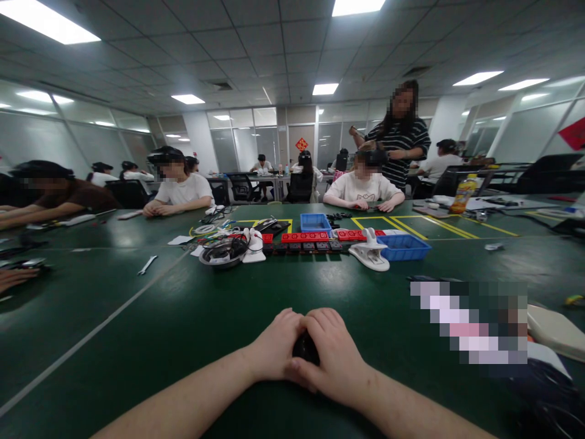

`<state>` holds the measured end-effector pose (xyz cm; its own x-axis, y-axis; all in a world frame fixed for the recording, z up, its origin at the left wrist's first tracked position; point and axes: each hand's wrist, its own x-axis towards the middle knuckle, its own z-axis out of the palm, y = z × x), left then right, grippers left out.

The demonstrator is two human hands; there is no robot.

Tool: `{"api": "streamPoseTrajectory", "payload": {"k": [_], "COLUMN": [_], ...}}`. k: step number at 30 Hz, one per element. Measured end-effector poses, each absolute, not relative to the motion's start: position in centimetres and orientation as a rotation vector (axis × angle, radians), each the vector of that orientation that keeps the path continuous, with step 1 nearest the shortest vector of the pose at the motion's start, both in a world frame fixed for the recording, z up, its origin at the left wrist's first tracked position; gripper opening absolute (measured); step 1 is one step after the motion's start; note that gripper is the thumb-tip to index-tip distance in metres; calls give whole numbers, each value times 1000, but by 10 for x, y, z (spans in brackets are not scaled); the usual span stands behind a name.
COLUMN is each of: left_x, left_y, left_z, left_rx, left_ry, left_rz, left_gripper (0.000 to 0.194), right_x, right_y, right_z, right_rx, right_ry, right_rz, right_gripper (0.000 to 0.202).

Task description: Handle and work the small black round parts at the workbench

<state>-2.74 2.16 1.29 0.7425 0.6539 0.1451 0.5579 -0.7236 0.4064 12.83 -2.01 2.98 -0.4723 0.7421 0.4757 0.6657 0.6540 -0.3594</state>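
Observation:
My left hand [277, 347] and my right hand [333, 353] meet over the green table, right in front of me. Between them shows a dark, smooth, rounded object [305, 347], mostly covered by the palms and fingers, so its kind cannot be made out. The left fingers curl round its far side and press against the right hand. My right fingers bend over its top, with the thumb across the near side. Both hands are closed about it.
Ahead lie red and black socket strips [305, 237], blue bins [404, 247], a white clip stand [369, 251] and a metal bowl [222, 259] of cables. A wrench [147, 264] lies to the left. A drink bottle [465, 194] stands at right. Several people sit around.

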Motion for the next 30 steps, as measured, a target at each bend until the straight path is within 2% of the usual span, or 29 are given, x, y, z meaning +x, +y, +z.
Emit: {"api": "streamPoseTrajectory", "payload": {"k": [3, 8, 17, 21, 26, 30], "left_x": [-23, -19, -21, -24, -32, -36], "left_y": [17, 15, 17, 21, 29, 33], "left_z": [13, 9, 12, 17, 17, 13], "left_rx": [2603, 2605, 2579, 2552, 2573, 2563], "left_ry": [1010, 1098, 1148, 1077, 875, 793], "left_rz": [435, 483, 497, 458, 362, 373], "left_gripper": [70, 50, 37, 34, 26, 24], "right_x": [127, 126, 127, 128, 130, 130], "right_y": [-17, -15, -12, -14, -16, -18], "right_z": [26, 25, 26, 29, 29, 27], "right_rx": [-1241, -1390, -1365, -1287, -987, -796], "right_ry": [-2248, -2217, -2226, -2247, -2309, -2345], "right_rz": [112, 87, 111, 216, 269, 299], "right_gripper": [29, 24, 12, 9, 23, 15]}}
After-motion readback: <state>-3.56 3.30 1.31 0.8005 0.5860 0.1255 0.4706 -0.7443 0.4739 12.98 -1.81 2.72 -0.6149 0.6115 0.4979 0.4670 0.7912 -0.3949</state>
